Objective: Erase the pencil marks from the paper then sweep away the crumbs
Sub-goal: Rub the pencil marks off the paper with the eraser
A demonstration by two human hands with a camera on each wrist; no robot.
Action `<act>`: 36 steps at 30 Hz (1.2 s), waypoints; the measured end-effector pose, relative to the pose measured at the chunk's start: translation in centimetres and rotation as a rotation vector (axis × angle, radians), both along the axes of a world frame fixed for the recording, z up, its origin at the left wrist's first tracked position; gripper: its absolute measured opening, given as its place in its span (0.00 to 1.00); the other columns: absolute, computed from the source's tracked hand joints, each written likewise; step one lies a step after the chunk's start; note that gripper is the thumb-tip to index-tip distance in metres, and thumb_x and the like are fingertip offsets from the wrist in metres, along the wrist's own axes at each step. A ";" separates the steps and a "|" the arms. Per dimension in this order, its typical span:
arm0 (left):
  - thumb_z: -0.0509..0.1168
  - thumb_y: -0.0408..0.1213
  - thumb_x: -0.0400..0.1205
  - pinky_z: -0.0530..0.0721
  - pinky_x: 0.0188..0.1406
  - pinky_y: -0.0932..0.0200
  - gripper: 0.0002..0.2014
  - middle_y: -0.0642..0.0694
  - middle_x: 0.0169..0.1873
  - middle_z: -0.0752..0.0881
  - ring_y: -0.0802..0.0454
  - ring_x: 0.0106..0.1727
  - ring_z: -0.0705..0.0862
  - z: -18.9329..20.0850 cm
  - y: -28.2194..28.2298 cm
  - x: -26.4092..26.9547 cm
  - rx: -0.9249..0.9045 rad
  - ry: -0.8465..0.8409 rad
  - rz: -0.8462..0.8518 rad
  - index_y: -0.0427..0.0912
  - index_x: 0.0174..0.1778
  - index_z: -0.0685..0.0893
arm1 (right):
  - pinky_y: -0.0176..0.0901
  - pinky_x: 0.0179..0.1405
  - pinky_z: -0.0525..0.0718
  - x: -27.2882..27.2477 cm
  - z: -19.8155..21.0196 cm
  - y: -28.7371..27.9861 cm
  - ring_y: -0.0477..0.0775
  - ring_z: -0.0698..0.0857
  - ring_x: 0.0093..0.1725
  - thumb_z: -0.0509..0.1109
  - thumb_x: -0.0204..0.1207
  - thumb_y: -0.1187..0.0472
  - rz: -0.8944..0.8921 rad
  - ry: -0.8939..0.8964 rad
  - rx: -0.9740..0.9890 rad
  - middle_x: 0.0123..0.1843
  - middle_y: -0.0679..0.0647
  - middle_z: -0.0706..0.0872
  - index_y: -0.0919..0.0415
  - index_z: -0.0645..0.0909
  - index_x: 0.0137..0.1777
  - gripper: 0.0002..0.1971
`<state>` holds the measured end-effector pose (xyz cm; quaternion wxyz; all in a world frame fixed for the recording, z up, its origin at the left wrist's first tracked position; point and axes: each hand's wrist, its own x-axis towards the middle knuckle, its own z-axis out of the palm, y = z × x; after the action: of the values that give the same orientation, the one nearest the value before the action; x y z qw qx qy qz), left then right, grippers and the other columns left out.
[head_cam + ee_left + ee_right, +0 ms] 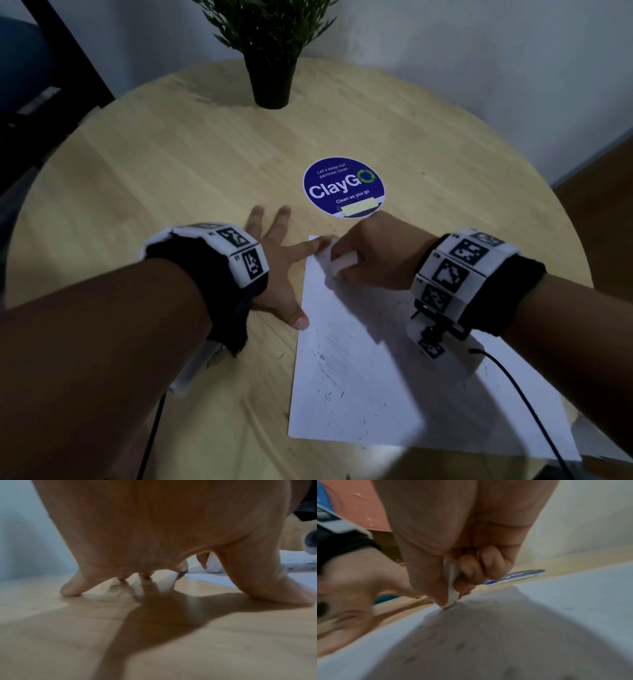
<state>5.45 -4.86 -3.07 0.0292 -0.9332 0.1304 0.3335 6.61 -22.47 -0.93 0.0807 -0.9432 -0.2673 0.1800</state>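
A white sheet of paper [370, 370] lies on the round wooden table [171, 164], with faint grey pencil smudges and dark eraser crumbs [323, 356] scattered on it. My right hand [373, 257] grips a white eraser [342, 263] and presses its tip on the paper near the far left corner; the eraser [452, 593] shows between thumb and curled fingers in the right wrist view. My left hand [274, 267] is spread flat, index fingertip on the paper's far corner and thumb at its left edge. In the left wrist view its fingertips [72, 589] press the table.
A round blue "ClayGo" sticker [343, 186] is stuck on the table just beyond the hands. A black pot with a green plant [272, 75] stands at the table's far edge. A black cable [524, 404] trails from my right wrist across the paper.
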 end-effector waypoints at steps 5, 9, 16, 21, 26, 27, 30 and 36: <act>0.77 0.65 0.62 0.40 0.76 0.27 0.63 0.48 0.78 0.19 0.35 0.76 0.18 -0.3 0.0 0.3 -0.047 0.031 0.041 0.77 0.75 0.29 | 0.41 0.34 0.74 0.5 0.3 0.0 0.54 0.77 0.32 0.66 0.71 0.51 -0.088 -0.031 0.007 0.25 0.48 0.77 0.49 0.81 0.32 0.09; 0.75 0.66 0.62 0.41 0.75 0.25 0.62 0.49 0.77 0.18 0.37 0.77 0.19 -0.5 0.1 -0.2 -0.030 0.004 0.032 0.77 0.76 0.30 | 0.44 0.37 0.79 -1.2 0.3 0.3 0.52 0.80 0.34 0.65 0.69 0.40 0.025 0.068 -0.011 0.29 0.48 0.81 0.50 0.87 0.38 0.16; 0.76 0.66 0.62 0.40 0.75 0.25 0.64 0.49 0.76 0.17 0.35 0.76 0.17 -0.7 0.0 0.4 -0.012 0.030 0.025 0.77 0.74 0.27 | 0.40 0.39 0.75 -1.8 0.2 -0.1 0.45 0.75 0.32 0.73 0.71 0.46 0.145 0.105 -0.023 0.31 0.46 0.80 0.48 0.88 0.43 0.08; 0.76 0.68 0.61 0.40 0.76 0.26 0.64 0.48 0.77 0.18 0.34 0.75 0.17 -1.0 0.1 0.5 -0.014 0.020 0.008 0.78 0.73 0.26 | 0.40 0.39 0.73 -0.5 0.3 -1.3 0.53 0.74 0.35 0.73 0.71 0.48 0.030 -0.018 -0.011 0.27 0.46 0.76 0.49 0.87 0.42 0.07; 0.76 0.68 0.60 0.40 0.76 0.26 0.64 0.49 0.76 0.17 0.35 0.75 0.17 -1.1 0.3 0.6 -0.017 0.032 0.011 0.78 0.73 0.26 | 0.41 0.42 0.78 -1.9 0.0 -0.8 0.50 0.78 0.36 0.73 0.70 0.46 0.107 0.090 0.027 0.33 0.47 0.85 0.48 0.89 0.44 0.08; 0.76 0.68 0.60 0.40 0.76 0.26 0.64 0.49 0.76 0.17 0.35 0.76 0.17 -1.1 0.3 0.6 -0.022 0.031 0.012 0.79 0.73 0.26 | 0.39 0.40 0.75 -1.1 0.2 -1.2 0.49 0.77 0.35 0.74 0.71 0.46 0.052 0.043 0.013 0.30 0.45 0.82 0.48 0.89 0.44 0.08; 0.76 0.68 0.59 0.40 0.76 0.26 0.65 0.50 0.77 0.18 0.35 0.76 0.18 -1.1 0.3 0.6 -0.023 0.028 0.012 0.79 0.73 0.26 | 0.38 0.37 0.72 -0.9 0.1 -1.5 0.50 0.76 0.35 0.73 0.72 0.47 0.055 -0.026 -0.011 0.27 0.45 0.76 0.48 0.87 0.43 0.07; 0.75 0.70 0.59 0.42 0.76 0.26 0.64 0.49 0.77 0.18 0.34 0.77 0.19 -1.0 0.4 0.7 -0.014 0.014 -0.007 0.78 0.73 0.26 | 0.39 0.39 0.71 -0.5 0.3 -0.9 0.53 0.75 0.36 0.72 0.71 0.47 0.053 -0.029 -0.023 0.27 0.44 0.76 0.47 0.88 0.44 0.07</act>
<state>6.13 -4.50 -4.12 0.0231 -0.9306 0.1363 0.3389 6.14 -23.36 -0.68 0.0610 -0.9392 -0.2912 0.1715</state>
